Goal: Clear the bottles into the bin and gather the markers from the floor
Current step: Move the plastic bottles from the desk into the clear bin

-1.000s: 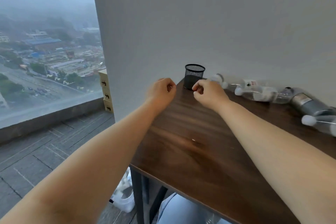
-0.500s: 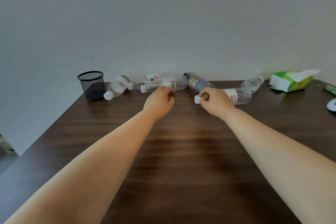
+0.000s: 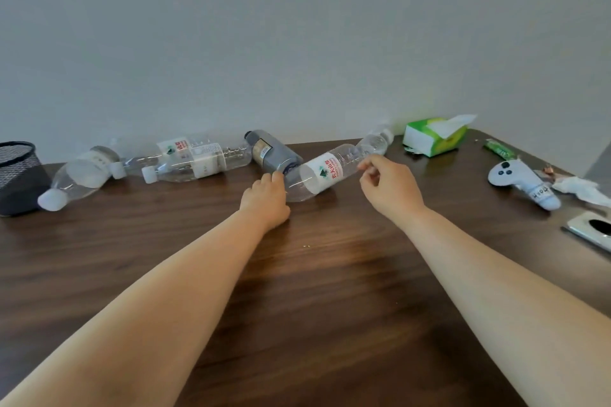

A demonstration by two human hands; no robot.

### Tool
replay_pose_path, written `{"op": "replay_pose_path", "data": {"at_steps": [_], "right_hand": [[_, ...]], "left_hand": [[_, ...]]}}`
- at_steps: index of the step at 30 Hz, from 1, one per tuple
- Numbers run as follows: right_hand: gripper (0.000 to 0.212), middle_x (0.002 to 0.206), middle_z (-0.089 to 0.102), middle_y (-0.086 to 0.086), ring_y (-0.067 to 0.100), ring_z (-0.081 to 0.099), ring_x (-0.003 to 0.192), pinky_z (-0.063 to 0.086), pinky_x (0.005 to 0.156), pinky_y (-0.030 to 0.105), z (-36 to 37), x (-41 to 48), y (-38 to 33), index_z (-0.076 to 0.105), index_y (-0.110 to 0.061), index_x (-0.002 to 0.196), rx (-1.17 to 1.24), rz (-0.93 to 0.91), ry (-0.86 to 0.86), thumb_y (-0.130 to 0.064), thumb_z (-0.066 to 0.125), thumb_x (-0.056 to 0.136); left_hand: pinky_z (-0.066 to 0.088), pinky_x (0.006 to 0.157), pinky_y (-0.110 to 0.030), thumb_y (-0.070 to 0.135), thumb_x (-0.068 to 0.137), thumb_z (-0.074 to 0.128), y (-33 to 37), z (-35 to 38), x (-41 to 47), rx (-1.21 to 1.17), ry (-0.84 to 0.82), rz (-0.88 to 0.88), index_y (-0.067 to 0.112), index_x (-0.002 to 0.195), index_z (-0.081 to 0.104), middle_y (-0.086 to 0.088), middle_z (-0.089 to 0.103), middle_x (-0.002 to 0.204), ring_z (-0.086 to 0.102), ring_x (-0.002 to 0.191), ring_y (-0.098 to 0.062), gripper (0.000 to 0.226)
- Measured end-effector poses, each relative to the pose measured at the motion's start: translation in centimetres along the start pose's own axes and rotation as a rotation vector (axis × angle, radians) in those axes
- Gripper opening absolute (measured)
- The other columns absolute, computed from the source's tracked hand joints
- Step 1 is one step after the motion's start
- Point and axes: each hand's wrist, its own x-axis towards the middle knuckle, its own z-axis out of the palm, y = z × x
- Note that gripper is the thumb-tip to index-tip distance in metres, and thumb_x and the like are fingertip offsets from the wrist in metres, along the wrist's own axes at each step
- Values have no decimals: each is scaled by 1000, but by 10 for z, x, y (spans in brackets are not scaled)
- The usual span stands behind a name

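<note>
Left hand point(image 3: 266, 200), right hand point(image 3: 391, 190) on bottle point(image 3: 322, 172)

Both bare forearms reach forward over the counter point(image 3: 330, 291). The left hand point(image 3: 266, 200) sits low, fingers curled, knuckles against a bottle point(image 3: 325, 172); whether it grips is hard to tell. The right hand point(image 3: 390, 190) is higher, thumb and forefinger pinching the bottle's other end.

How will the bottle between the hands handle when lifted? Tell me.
The bottle looks clear and empty, so probably light. Its thin ribbed wall would likely dent under a squeeze. Round and lying on its side, it may roll.
</note>
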Motion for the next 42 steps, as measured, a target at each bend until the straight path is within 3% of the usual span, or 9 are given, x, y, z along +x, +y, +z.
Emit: {"op": "replay_pose_path", "data": {"at_steps": [4, 9, 14, 16, 22, 26, 31, 35, 42], "right_hand": [[20, 82, 62, -6, 19, 62, 83, 51, 75, 34, 4, 4, 2, 62, -18, 103, 42, -49, 70, -13, 49, 89], [22, 88, 57, -6, 12, 54, 80, 47, 73, 30, 18, 11, -15, 57, -12, 107, 145, -105, 219, -8, 51, 87], [22, 93, 58, -4, 18, 57, 93, 47, 74, 32, 54, 22, -39, 54, -15, 107, 142, -130, 6, -12, 52, 86], [26, 106, 58, -2, 20, 53, 103, 48, 81, 36, 70, 29, -51, 53, -16, 112, 84, -127, -81, -17, 55, 86], [78, 143, 36, 9, 34, 35, 128, 41, 97, 43, 112, 53, -78, 28, -15, 142, -111, -23, -245, -40, 68, 80], [84, 142, 34, 14, 39, 41, 125, 42, 97, 46, 132, 63, -82, 20, -16, 144, -115, 104, -289, -38, 69, 80], [72, 133, 42, 15, 38, 41, 120, 44, 89, 43, 134, 55, -106, 35, -12, 133, 112, 188, 9, -32, 70, 73], [73, 132, 44, 16, 36, 41, 120, 40, 95, 42, 126, 40, -157, 38, -8, 133, 289, 94, 291, -31, 71, 71], [78, 134, 43, 15, 33, 42, 119, 36, 99, 38, 143, -2, -298, 35, -7, 139, 435, -334, 318, -32, 70, 74]], "left_hand": [[44, 87, -42, 13, 85, 49, -6, -4, -5, -45, 113, 36, 6, 129, 38, -15, 45, 129, 52, 112, -35, 46], [43, 89, -43, 7, 86, 51, -30, -27, -13, -362, 396, -70, 2, 138, 31, -16, 38, 136, 50, 115, -37, 55], [33, 102, -34, 15, 90, 55, -55, -45, -11, -611, 541, -233, 0, 139, 29, -16, 32, 142, 40, 127, -31, 58], [33, 102, -33, 27, 90, 58, -64, -49, -11, -660, 555, -254, 3, 139, 30, -15, 34, 140, 41, 126, -29, 60], [32, 94, -23, 32, 92, 54, -92, -56, -14, -655, 573, -239, 8, 140, 29, -9, 36, 137, 43, 122, -20, 60], [31, 91, -19, 33, 92, 54, -112, -61, -22, -642, 579, -236, 10, 140, 30, -7, 41, 136, 44, 122, -18, 59], [45, 97, -38, 39, 91, 54, -143, -72, -39, -654, 581, -261, 13, 140, 29, -8, 53, 128, 53, 116, -24, 61], [45, 94, -35, 37, 91, 54, -168, -90, -65, -674, 646, -278, 14, 140, 29, -7, 56, 124, 54, 113, -22, 60], [43, 93, -34, 36, 91, 55, -249, -129, -155, -681, 794, -401, 21, 144, 20, -5, 54, 129, 54, 115, -25, 65]]}}
